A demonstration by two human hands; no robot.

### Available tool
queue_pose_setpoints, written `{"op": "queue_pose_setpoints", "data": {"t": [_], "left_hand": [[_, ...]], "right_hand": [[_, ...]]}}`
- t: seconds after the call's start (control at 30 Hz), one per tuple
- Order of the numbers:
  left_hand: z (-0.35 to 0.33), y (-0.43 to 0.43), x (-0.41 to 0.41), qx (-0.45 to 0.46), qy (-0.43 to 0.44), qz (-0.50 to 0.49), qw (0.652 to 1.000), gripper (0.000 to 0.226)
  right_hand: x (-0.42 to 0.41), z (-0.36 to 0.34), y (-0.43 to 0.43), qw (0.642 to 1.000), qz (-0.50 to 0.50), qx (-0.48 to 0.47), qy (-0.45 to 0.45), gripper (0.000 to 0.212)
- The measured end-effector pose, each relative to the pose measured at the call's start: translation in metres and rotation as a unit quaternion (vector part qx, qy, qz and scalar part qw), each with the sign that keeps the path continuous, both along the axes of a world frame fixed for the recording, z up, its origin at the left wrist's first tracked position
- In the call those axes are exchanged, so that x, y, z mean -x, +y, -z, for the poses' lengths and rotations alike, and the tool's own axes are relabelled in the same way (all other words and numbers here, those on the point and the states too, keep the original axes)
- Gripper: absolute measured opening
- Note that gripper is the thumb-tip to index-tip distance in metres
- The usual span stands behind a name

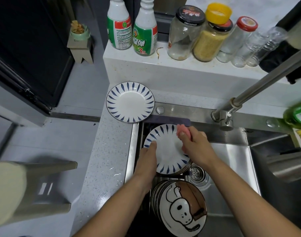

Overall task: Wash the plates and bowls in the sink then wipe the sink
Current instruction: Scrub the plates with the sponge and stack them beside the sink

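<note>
A white plate with blue leaf marks [165, 147] lies tilted on a stack of plates at the back left of the steel sink [232, 156]. My left hand [147, 161] grips its left rim, thumb on the face. My right hand [195, 142] holds a pink sponge [181, 130] against the plate's upper right part. A second blue-marked plate [130, 102] rests flat on the counter behind the sink. Near the front, a stack of plates topped by a cartoon dog plate [182, 207] leans in the sink.
The steel faucet [240, 101] reaches over the sink from the right. A drain strainer [197, 174] sits mid-sink. Two cleaner bottles [132, 26] and several jars [209, 33] stand on the raised ledge behind. A green detergent bottle [297, 115] is at the right. A stool [31, 187] stands left on the floor.
</note>
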State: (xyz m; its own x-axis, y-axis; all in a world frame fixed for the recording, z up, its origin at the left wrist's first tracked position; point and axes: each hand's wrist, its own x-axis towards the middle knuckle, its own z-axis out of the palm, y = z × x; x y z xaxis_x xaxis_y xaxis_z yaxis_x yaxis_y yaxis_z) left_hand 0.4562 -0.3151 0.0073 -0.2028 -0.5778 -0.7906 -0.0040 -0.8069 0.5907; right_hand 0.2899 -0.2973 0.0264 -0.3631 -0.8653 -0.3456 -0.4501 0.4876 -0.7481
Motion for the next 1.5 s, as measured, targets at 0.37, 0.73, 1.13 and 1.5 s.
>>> {"op": "queue_pose_setpoints", "data": {"t": [0.37, 0.73, 1.13, 1.5], "left_hand": [[-0.016, 0.002, -0.008, -0.006, 0.037, 0.007, 0.999, 0.032], [-0.040, 0.002, -0.008, -0.028, 0.052, -0.069, 0.996, 0.038], [-0.047, -0.003, -0.011, 0.014, 0.042, -0.057, 0.997, 0.040], [-0.062, -0.004, -0.016, 0.063, 0.011, -0.051, 0.997, 0.027]], "right_hand": [[0.001, 0.003, 0.000, 0.995, 0.069, 0.026, -0.061, 0.018], [-0.008, -0.007, 0.002, 0.990, 0.085, 0.050, -0.102, 0.015], [-0.007, -0.018, 0.002, 0.989, 0.108, 0.058, -0.083, 0.013], [-0.011, -0.054, 0.022, 0.957, 0.207, 0.124, -0.160, 0.019]]}}
